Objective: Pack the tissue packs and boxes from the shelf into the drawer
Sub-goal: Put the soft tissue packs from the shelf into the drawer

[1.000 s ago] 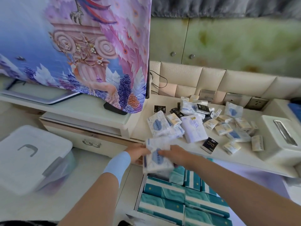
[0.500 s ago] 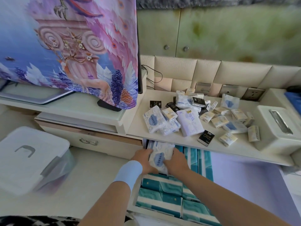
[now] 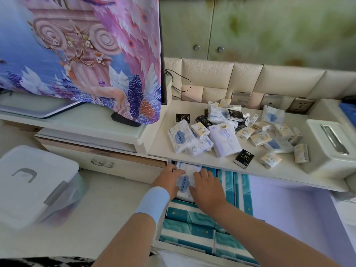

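A white tissue pack with a blue cloud label point(image 3: 184, 183) lies at the back left of the open drawer point(image 3: 157, 238), on top of teal tissue packs point(image 3: 189, 216). My left hand point(image 3: 167, 178) grips its left side and my right hand point(image 3: 207, 187) presses on its right side. On the shelf point(image 3: 159, 149) above sits a heap of white, cream and black tissue packs point(image 3: 225, 135). The pack's far end is tucked under the shelf edge.
A white tissue box holder point(image 3: 331, 147) stands at the shelf's right end. A clear lidded storage bin point(image 3: 32, 182) sits on the floor to the left. A cloth-covered screen point(image 3: 81, 51) stands on the cabinet at left, above a closed drawer point(image 3: 100, 162).
Both hands carried the white pack down from the shelf's front edge into the back left of the drawer, where it now rests on the teal packs.
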Demonstrator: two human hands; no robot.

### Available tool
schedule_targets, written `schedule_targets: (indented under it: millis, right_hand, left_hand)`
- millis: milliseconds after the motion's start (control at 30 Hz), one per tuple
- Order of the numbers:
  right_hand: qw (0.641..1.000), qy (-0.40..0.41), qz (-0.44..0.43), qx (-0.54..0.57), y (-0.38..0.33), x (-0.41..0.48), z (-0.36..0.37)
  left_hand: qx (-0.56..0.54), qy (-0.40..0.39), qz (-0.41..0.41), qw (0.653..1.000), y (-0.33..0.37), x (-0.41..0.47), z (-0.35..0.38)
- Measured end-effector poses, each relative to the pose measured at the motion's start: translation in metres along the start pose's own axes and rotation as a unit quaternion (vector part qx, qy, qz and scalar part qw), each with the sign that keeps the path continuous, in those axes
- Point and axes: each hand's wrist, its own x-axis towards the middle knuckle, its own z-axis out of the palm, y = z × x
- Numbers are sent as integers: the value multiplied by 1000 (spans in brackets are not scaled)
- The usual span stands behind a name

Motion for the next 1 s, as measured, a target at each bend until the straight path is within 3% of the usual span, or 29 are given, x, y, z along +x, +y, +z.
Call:
schedule_targets:
  millis: [133,267,500,667,767,867,1000]
  right_hand:
    - [996,-67,-55,23,1,-3,7]
    - [994,-98,-43,-4,0,3,4]
    - [997,-26,-65,33,10,5,11]
    - [990,-117,-80,6,23,2,15]
    - [987,-131,-88,26,26,6,1]
    - [991,-65,-93,78,32,12,-20]
    - [991,66,-68,96,52,26,-61]
  left_hand:
    - [38,-5,16,999,-2,2,5]
    - [15,-25,9,1000,-3,6,3]
    - [105,-70,44,991,6,17,7]
    - [112,-81,13,990,9,24,5]
    - [154,-107,-5,982,15,24,-5]
    - [182,-79,-6,980,28,24,-24]
    - [103,3,14,995,55,31,-57]
